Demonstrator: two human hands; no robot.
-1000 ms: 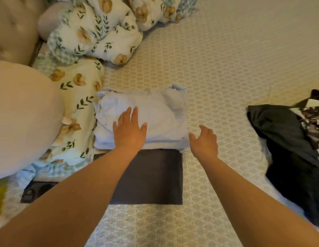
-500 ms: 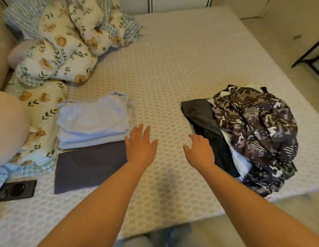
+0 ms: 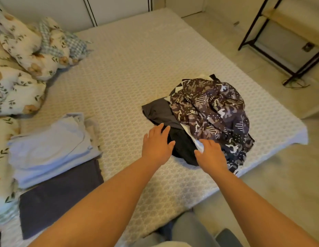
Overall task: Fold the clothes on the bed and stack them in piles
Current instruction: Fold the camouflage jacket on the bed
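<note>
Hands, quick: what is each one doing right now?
Left hand: open, fingers spread at the edge of the clothes heap, holding nothing.
Right hand: open, resting on the heap.

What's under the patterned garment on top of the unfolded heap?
Under the patterned garment show a grey piece, a black piece and a white edge. What lies deeper in the heap is covered.

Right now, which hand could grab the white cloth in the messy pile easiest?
The right hand. Its fingertips already lie at the white cloth poking from the pile, while the left hand hovers over the black garment beside it.
</note>
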